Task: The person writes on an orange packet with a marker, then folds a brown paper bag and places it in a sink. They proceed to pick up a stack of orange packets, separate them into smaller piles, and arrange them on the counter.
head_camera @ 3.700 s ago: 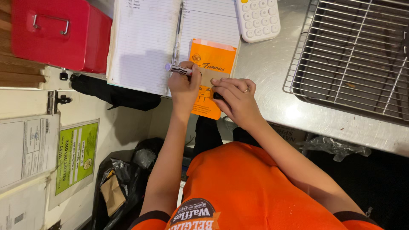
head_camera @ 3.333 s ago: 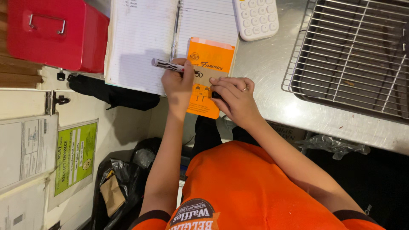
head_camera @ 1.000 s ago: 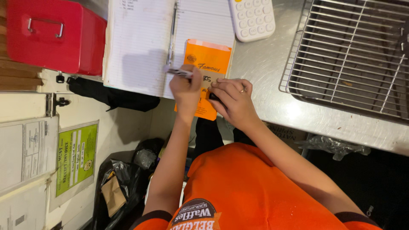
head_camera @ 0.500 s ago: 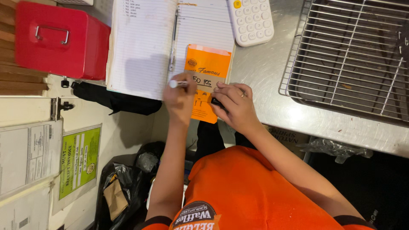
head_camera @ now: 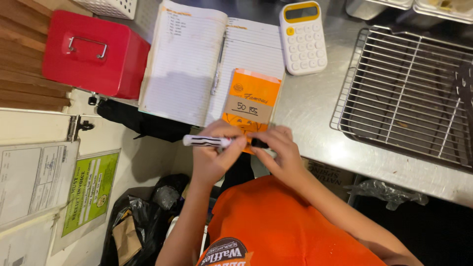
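Here the white marker (head_camera: pixel 207 141) lies across the near edge of the steel counter (head_camera: pixel 315 123), gripped by the left hand (head_camera: pixel 214 157) — the right hand (head_camera: pixel 276 148) pinches its black cap (head_camera: pixel 258 144). Just beyond lies an orange packet (head_camera: pixel 251 101) on an open notebook (head_camera: pixel 197 64); a calculator (head_camera: pixel 303 37) stands farther right.

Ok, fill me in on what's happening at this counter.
The person in the orange shirt holds a white marker in the left hand and its black cap in the right hand, the two brought close together just below an orange packet. The packet's brown label bears handwriting, and the packet lies at the edge of an open lined notebook on the steel counter. A red metal box, a calculator and a wire rack sit around it.
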